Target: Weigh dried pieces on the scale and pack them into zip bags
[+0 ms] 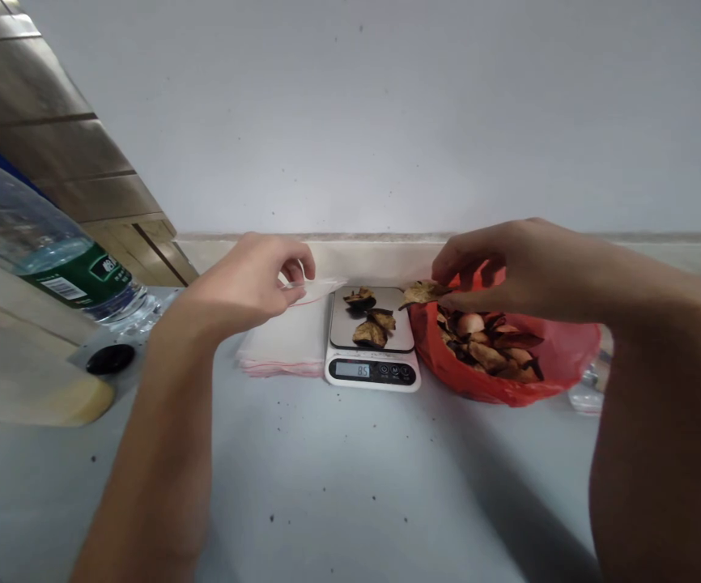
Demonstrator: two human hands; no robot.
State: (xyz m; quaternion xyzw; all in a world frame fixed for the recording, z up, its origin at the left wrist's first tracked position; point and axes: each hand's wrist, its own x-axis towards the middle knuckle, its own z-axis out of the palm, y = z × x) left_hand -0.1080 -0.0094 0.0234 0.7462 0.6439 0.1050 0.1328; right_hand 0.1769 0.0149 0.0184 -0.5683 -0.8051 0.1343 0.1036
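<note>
My right hand (pixel 490 263) pinches a curled, dried brown piece (pixel 422 293), like peel or husk, between thumb and fingers. It hangs between the scale's right edge and a red plastic bag (pixel 502 393) full of similar dried pieces (pixel 487 352). A white digital scale (pixel 342 380) lies in the middle, its display apparently reading 8.5. Several dried pieces (pixel 375 328) rest on its plate. Over a stack of clear zip bags (pixel 286 344) left of the scale, my left hand (pixel 253 275) is half curled, a small gap showing between thumb and forefinger. Whether it touches the top bag is unclear.
A large clear bottle with a green label (pixel 77 275) leans in from the left. Near it are a translucent container (pixel 28 372) and a black round lid (pixel 111 359). Behind the grey table (pixel 338 486) stands a pale wall (pixel 387 121). Dark crumbs dot the tabletop.
</note>
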